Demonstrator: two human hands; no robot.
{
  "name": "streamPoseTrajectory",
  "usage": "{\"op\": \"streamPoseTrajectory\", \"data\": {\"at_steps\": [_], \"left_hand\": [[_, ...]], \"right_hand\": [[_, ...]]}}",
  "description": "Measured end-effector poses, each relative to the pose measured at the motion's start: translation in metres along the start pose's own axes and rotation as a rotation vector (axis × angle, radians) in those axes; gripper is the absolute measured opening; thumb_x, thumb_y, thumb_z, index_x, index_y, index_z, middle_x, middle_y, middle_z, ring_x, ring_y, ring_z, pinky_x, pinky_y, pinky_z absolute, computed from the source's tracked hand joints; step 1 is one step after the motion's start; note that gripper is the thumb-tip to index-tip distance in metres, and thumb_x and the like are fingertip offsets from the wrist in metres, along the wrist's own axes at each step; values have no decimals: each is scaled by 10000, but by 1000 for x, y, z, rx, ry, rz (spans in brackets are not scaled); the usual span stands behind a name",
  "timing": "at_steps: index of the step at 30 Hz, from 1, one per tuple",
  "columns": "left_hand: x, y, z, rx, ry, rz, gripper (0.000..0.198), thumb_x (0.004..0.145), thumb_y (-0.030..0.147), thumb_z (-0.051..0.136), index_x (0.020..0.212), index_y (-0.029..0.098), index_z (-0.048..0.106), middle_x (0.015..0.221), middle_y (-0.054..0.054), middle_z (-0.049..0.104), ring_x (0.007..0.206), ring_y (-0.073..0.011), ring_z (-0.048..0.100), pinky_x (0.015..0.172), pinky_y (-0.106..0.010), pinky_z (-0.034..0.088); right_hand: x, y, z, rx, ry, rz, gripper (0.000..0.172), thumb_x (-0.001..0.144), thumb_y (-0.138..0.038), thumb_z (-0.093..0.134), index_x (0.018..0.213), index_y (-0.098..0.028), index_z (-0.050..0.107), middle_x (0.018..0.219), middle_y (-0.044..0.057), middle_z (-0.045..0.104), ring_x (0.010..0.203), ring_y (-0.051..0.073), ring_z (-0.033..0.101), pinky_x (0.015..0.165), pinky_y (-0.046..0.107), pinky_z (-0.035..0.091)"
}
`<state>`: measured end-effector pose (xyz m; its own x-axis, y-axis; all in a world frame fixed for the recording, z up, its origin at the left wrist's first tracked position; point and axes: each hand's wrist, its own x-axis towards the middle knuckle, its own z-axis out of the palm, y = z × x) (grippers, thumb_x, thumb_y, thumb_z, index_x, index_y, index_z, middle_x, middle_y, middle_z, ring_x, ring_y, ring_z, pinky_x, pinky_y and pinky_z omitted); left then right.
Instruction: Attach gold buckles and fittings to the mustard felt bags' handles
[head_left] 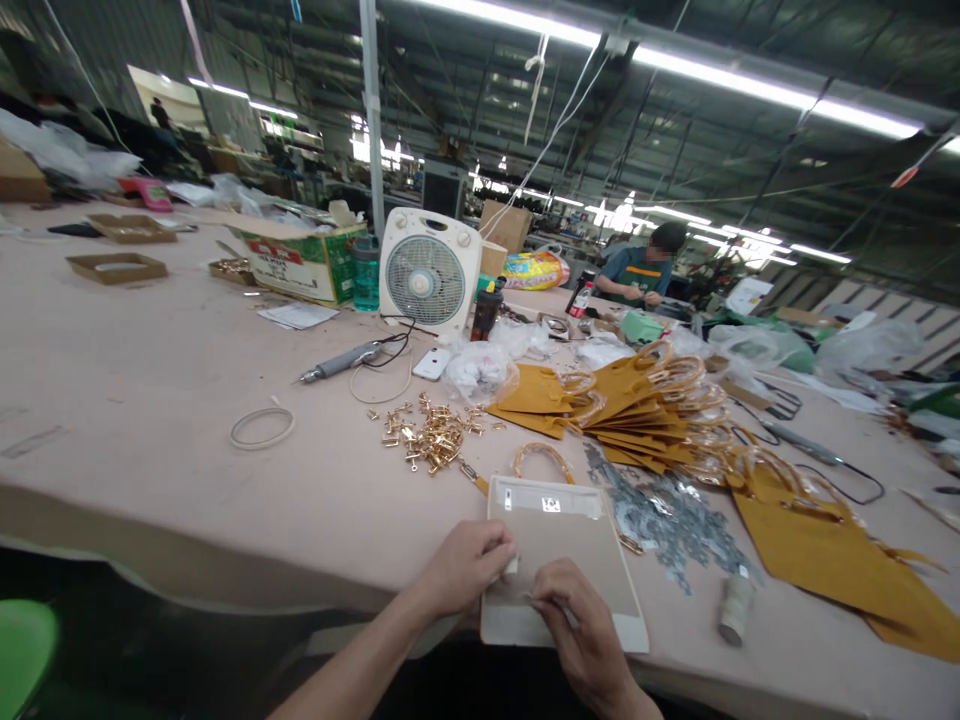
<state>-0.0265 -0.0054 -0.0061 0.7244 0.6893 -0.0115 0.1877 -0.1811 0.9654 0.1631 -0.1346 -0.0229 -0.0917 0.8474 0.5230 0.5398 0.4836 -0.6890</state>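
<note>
Left hand was closed, fingers pinching the left edge of a beige template board lying at the table's near edge. Right hand pressed curled fingers on the board's lower part. Gold metal fittings lay beyond; mustard bag pieces were stacked right.

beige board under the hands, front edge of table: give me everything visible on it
The beige board is a flat, roughly rectangular panel, looking like stiff card or plastic, with a paler border and a darker tan middle. It lies flat at the table's front edge, its near end overhanging slightly. Two small shiny squares sit near its far edge, under a clear strip. A curved tan handle shows just behind it. The left hand grips its left edge; the right hand presses on its near part.
</note>
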Motion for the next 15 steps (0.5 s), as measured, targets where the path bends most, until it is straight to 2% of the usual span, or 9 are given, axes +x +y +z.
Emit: {"op": "streamPoseTrajectory", "data": {"at_steps": [2, 4, 6, 10, 12, 15], "left_hand": [[0, 2, -1, 16, -26, 8, 294, 922, 406, 536, 845, 162, 679, 742, -8, 686, 699, -154, 574, 644, -252, 391], [0, 4, 0, 72, -62, 27, 297, 941, 408, 528, 853, 169, 681, 746, -2, 685, 697, -151, 574, 645, -253, 382], [1, 6, 2, 148, -99, 54, 298, 957, 405, 518, 858, 179, 686, 759, 0, 689, 707, -152, 583, 653, -256, 375], [1, 7, 5, 223, -138, 90, 308, 985, 405, 489, 883, 199, 693, 786, 2, 710, 731, -156, 612, 685, -257, 382], [0, 6, 6, 235, -145, 92, 308, 992, 408, 485, 901, 206, 698, 790, 4, 723, 734, -155, 623, 696, -255, 389], [0, 4, 6, 257, -141, 99, 297, 989, 402, 498, 900, 210, 706, 787, 6, 728, 727, -154, 625, 693, -253, 394]], "right_hand": [[4, 0, -19, 38, 71, 46, 122, 1041, -161, 525, 1024, -265, 587, 919, 17, 605, 889, 172, 598, 797, 292, 486], [18, 4, -44, 28, 146, 161, 77, 1051, -235, 540, 1019, -258, 606, 938, 23, 617, 911, 180, 604, 822, 299, 487], [39, 12, -68, -5, 156, 289, 110, 1050, -324, 555, 1019, -246, 626, 970, 34, 635, 951, 194, 611, 868, 315, 485], [79, 34, -97, -64, 12, 366, 218, 1008, -425, 596, 960, -225, 668, 1190, 74, 652, 1178, 243, 589, 1088, 397, 418], [92, 44, -99, -64, -76, 383, 221, 985, -422, 619, 922, -221, 687, 1296, 85, 630, 1267, 258, 559, 1162, 432, 362], [103, 54, -93, -49, -191, 412, 202, 967, -402, 627, 910, -222, 700, 1315, 93, 633, 1275, 261, 567, 1163, 445, 364]]}}
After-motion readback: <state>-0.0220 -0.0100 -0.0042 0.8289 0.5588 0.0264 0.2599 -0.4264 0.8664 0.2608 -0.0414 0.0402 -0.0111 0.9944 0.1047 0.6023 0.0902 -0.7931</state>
